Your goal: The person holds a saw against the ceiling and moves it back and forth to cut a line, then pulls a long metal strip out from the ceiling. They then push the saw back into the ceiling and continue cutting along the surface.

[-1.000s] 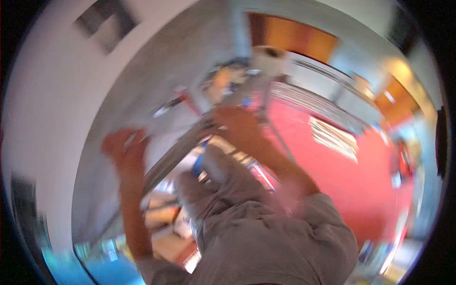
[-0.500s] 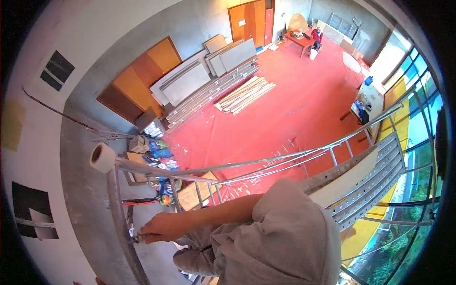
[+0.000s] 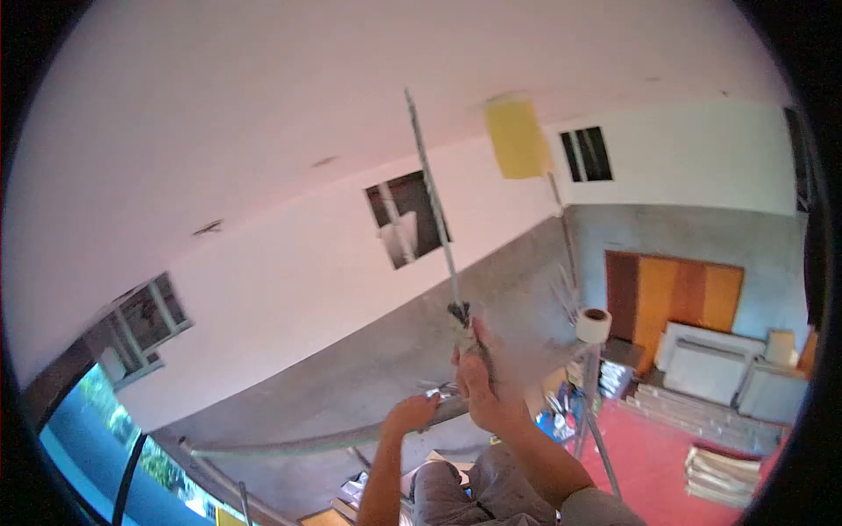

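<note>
My right hand is at the lower centre of the frame, fingers closed around the lower end of a long, thin rod. A dark collar sits on the rod just above my fingers. The rod points upward with a slight lean to the left; its tip is in the upper centre, and its shaft crosses in front of a dark wall opening.

My left hand is lower and to the left of the right hand, fingers bent, at a metal rail that runs across the lower part of the frame. Blur hides the fingertips; I cannot tell whether they grip anything or how far they are open.

A pale tape roll stands at the right end of the rail, right of centre. A yellow patch shows at upper right of centre. At lower right, pale boards lean near an orange door, and wooden strips lie on a red floor
</note>
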`<state>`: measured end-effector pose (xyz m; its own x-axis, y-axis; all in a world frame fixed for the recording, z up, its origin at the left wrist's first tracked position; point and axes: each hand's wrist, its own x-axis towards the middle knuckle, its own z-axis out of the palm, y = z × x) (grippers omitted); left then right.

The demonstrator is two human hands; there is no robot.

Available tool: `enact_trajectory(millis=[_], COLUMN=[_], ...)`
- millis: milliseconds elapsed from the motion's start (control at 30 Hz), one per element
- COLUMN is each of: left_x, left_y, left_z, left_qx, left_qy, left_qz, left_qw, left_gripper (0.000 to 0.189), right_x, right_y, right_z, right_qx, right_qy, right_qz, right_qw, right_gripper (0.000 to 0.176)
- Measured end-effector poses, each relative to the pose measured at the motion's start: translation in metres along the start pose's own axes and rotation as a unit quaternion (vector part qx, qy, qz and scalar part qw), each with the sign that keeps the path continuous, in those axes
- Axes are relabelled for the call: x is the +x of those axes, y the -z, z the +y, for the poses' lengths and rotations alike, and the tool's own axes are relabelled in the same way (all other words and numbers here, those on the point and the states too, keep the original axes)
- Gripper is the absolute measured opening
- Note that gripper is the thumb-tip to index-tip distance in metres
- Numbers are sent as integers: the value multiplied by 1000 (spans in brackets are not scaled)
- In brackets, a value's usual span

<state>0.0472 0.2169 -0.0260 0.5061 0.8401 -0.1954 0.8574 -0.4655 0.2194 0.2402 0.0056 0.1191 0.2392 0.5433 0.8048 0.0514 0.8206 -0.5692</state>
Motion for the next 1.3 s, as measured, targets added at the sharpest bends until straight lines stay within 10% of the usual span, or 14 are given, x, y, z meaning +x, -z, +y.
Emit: enact_trajectory(millis=[600, 733, 1300], left_x=[-27, -52, -50], left_y=[-15, 14, 8], left_z=[16, 42, 42], left_qx=[-72, -132, -99], left_qy=[-132, 1, -33], left_qz=[331, 154, 255], left_qw=[932, 979, 961], left_gripper=[39, 40, 37], right_x=[54, 59, 63], right_y=[-86, -89, -97], right_z=[-90, -89, -88], right_qx=[74, 83, 108], right_qy=[184, 185, 168], right_qz=[-11, -22, -37], right_qw=[980, 979, 979], right_gripper=[39, 38, 40])
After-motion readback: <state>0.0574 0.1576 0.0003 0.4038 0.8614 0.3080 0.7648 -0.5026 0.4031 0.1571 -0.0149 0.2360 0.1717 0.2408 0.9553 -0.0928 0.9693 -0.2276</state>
